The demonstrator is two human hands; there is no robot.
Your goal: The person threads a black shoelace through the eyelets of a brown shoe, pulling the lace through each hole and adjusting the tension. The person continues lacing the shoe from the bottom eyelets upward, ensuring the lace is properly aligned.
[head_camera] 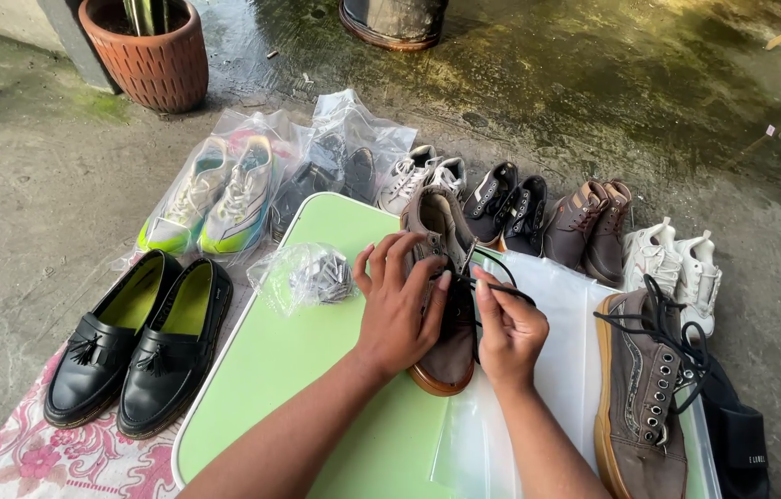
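Brown shoe (441,277) at frame centre on green table (289,370), long axis toe-up in frame. Left hand (400,310) wrapped over its middle. Right hand (509,331) just beside, pinching black lace (501,282).

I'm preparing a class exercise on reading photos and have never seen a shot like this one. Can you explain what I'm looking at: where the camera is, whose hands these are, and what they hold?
There is one picture, taken by a camera worn on a person's head and looking down, so both arms belong to the wearer. No machine is involved. The left hand rests over a brown shoe that stands on a light green table. The right hand pinches the shoe's black lace. The matching brown shoe, its lace loose, lies to the right on a clear plastic sheet. A small clear bag lies on the table too. On the ground behind are more pairs of shoes, some in plastic bags, plus black loafers on a flowered cloth and a clay plant pot.
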